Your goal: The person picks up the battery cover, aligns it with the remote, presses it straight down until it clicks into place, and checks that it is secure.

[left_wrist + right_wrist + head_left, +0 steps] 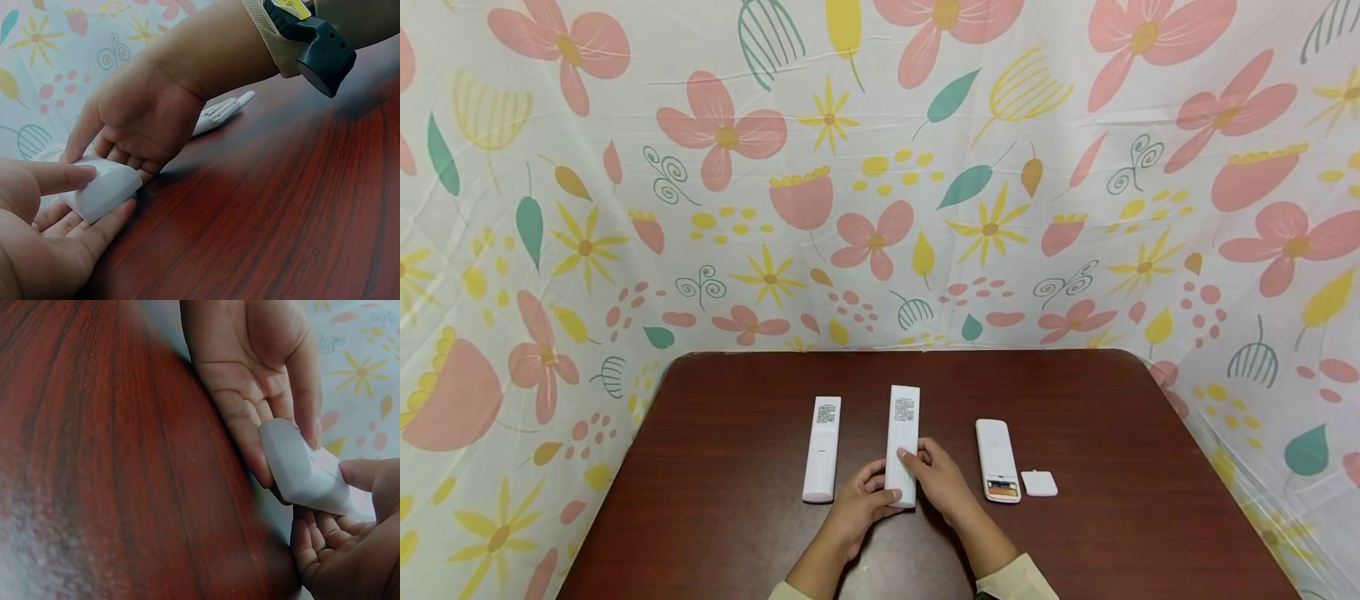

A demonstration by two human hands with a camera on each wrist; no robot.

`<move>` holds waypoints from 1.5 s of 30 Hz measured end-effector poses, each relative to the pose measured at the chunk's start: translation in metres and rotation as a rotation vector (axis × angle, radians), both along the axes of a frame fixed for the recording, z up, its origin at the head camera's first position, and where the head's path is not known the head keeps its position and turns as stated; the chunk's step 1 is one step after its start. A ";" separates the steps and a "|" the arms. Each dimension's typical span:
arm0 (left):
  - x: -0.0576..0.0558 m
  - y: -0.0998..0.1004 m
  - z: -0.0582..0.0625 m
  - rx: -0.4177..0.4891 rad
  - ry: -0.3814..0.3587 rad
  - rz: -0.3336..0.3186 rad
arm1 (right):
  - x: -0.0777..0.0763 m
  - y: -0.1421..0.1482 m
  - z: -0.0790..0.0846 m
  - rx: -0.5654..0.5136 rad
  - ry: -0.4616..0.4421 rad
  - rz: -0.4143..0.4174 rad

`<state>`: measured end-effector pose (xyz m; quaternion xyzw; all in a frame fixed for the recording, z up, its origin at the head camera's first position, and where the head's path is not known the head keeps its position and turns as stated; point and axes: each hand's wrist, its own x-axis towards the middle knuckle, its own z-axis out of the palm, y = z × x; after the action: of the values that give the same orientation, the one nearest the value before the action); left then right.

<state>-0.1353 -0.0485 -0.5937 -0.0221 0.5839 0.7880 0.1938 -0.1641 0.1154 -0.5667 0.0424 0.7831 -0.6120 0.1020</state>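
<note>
Both hands hold a white remote control (904,417), its back with a printed label facing up, in the middle of the table. My left hand (859,502) grips its near end, thumb on top and fingers beneath, as the left wrist view of the remote's end (111,190) shows. From the right side my right hand (943,482) grips it, its thumb pressing on the back. In the right wrist view the fingers of both hands curl under the remote (303,465). Its front is hidden.
Another white remote (822,450) lies back up on the left. To the right, a rounded white remote (996,446) has its battery compartment uncovered, with batteries (1002,489) inside. A small white battery cover (1039,483) lies beside it on the dark wooden table (715,492). Flowered cloth (880,183) hangs around the table.
</note>
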 end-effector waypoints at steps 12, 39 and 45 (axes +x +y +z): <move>0.000 0.001 -0.003 0.011 -0.005 0.011 | 0.002 -0.002 0.000 0.012 0.006 -0.024; 0.005 0.005 0.006 -0.011 0.033 0.077 | 0.004 0.003 0.007 -0.034 0.019 0.037; 0.006 0.008 0.008 -0.049 0.065 0.108 | 0.005 0.006 0.007 -0.051 0.034 0.042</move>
<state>-0.1298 -0.0402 -0.5854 -0.0330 0.6071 0.7830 0.1314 -0.1591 0.1213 -0.5597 0.0128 0.7694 -0.6303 0.1026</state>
